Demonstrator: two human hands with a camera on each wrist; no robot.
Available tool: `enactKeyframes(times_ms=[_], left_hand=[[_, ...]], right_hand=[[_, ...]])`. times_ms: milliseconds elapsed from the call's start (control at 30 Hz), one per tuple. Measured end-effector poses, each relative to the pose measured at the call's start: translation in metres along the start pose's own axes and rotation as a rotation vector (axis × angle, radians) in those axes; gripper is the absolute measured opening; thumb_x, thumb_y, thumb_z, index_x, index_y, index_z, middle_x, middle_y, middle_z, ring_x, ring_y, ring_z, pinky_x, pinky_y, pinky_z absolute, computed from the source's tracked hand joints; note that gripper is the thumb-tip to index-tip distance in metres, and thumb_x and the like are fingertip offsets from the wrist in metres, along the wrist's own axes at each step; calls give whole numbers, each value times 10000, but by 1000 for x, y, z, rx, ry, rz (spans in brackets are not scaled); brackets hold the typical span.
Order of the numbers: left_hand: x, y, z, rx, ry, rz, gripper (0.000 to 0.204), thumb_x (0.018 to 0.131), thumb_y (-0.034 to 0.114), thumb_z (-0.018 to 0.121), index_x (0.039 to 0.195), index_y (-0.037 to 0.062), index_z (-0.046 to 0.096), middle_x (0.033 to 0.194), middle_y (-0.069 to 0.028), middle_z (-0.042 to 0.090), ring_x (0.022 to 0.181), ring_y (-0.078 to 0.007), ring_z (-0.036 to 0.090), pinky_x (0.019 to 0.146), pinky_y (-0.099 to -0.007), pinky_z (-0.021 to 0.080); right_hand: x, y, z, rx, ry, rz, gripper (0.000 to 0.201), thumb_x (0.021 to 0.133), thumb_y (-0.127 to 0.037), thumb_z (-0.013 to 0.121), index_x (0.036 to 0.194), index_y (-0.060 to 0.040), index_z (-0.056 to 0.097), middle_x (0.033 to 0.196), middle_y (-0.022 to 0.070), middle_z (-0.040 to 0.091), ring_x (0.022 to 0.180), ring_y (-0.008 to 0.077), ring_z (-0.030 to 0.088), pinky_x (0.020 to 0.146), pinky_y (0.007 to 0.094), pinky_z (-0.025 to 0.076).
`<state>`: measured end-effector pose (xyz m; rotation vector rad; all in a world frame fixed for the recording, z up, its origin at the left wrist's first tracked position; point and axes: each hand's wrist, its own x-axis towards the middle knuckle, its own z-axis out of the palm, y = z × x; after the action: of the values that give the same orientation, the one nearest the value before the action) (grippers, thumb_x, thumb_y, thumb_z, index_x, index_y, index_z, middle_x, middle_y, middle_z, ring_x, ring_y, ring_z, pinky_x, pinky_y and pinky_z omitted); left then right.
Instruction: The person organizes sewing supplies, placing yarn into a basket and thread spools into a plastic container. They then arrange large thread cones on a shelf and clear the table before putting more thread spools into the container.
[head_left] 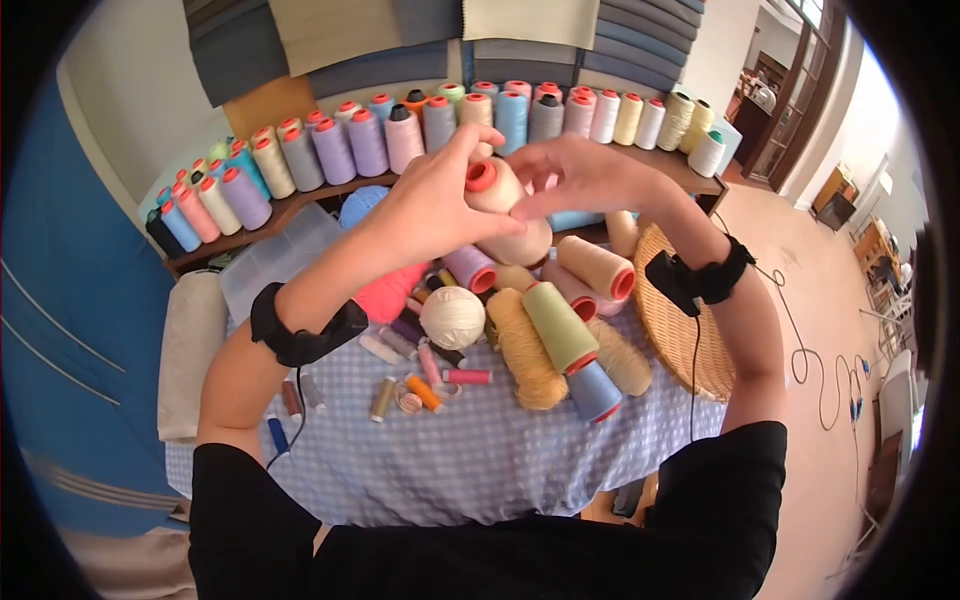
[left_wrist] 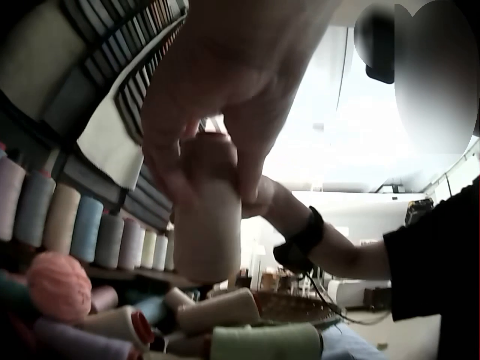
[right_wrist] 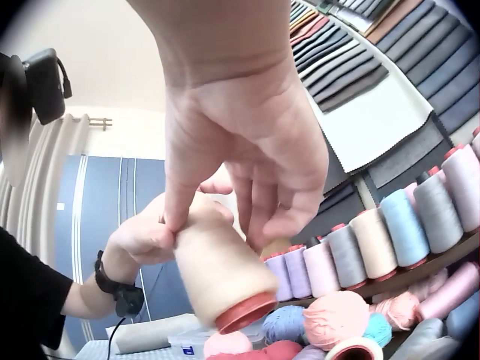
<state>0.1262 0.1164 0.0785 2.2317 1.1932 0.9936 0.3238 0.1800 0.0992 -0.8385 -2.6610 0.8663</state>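
A cream cone of thread (head_left: 518, 240) with a red top is held up in front of the shelf, over the pile on the table. My left hand (head_left: 425, 195) grips it round its narrow upper end, thumb on the near side. From the other side my right hand (head_left: 585, 172) also holds the cone, thumb against its side and fingers curved behind. In the right wrist view the cone (right_wrist: 221, 270) tilts, its red base rim showing below the right hand (right_wrist: 240, 127). The left wrist view shows the left hand (left_wrist: 217, 90) over the cone's top.
Below lie a green cone (head_left: 558, 325), a white yarn ball (head_left: 453, 318), yellow skeins (head_left: 527, 350) and small spools on a checked cloth (head_left: 400, 470). A wicker basket (head_left: 690, 340) stands right, a clear plastic box (head_left: 280, 255) left. Thread cones line the curved shelf (head_left: 300, 205) behind.
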Motion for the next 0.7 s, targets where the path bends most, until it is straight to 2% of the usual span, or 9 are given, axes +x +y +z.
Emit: enactKeyframes(times_ms=[100, 200, 267, 333, 400, 433, 467, 533, 700], left_hand=[[13, -7, 16, -102, -54, 6, 574, 711, 212, 772, 1155, 35, 454, 1017, -53, 498, 948, -142, 556, 788, -264, 478], [26, -6, 31, -128, -66, 85, 546, 724, 206, 762, 1145, 35, 461, 985, -39, 456, 943, -121, 547, 786, -257, 481], [36, -8, 39, -135, -109, 73, 612, 741, 195, 751, 1231, 36, 421, 1077, -73, 484, 958, -121, 552, 793, -264, 488], [37, -10, 47, -185, 63, 68, 719, 710, 240, 760, 1284, 51, 370, 1140, -190, 558, 957, -237, 624, 774, -329, 509], [28, -10, 44, -126, 28, 82, 785, 737, 216, 741, 1357, 66, 285, 1198, -210, 511, 961, -250, 627, 765, -325, 514], [20, -10, 39, -171, -99, 17, 769, 760, 189, 726, 1366, 56, 272, 1231, -182, 492, 984, -234, 608, 800, -318, 505], [12, -11, 35, -212, -225, -47, 754, 783, 162, 712, 1375, 46, 259, 1264, -154, 473, 1008, -218, 588, 836, -312, 495], [-4, -10, 28, -120, -249, -45, 683, 790, 133, 691, 1349, 45, 309, 1240, -135, 509, 981, -209, 615, 816, -292, 501], [-29, -21, 11, -92, -312, -137, 623, 794, 213, 694, 1315, 67, 384, 1109, -178, 582, 878, -217, 649, 749, -310, 522]], right_hand=[[-14, 21, -6, 350, -31, 21, 625, 713, -313, 728, 1215, -7, 518, 1067, 97, 626, 949, 175, 594, 835, 298, 473], [-26, 24, -3, 95, -36, -39, 583, 719, -304, 715, 1184, -4, 531, 1037, 91, 633, 929, 173, 598, 826, 291, 472], [-31, 29, -7, 78, 18, 14, 566, 689, -312, 725, 1125, 11, 564, 968, 79, 646, 894, 167, 604, 811, 290, 472], [-31, 38, -27, -9, 37, 244, 552, 671, -223, 740, 1139, 1, 553, 1019, 81, 630, 947, 159, 584, 869, 308, 447], [-32, 98, -49, -87, 279, 443, 522, 642, -274, 763, 1018, 44, 591, 921, 102, 640, 804, 165, 613, 665, 296, 500], [-37, 112, -59, -155, 378, 518, 533, 623, -330, 775, 947, 63, 619, 854, 111, 646, 688, 173, 632, 548, 290, 511], [-36, 136, -69, -149, 389, 508, 533, 623, -330, 775, 947, 63, 619, 854, 111, 646, 688, 173, 632, 548, 290, 511], [-26, 184, -79, 123, 712, 730, 556, 591, -320, 795, 921, 90, 613, 818, 138, 651, 654, 188, 649, 518, 300, 528], [0, 211, -82, 127, 804, 758, 528, 625, -226, 779, 999, 77, 561, 930, 156, 613, 801, 215, 632, 554, 300, 559]])
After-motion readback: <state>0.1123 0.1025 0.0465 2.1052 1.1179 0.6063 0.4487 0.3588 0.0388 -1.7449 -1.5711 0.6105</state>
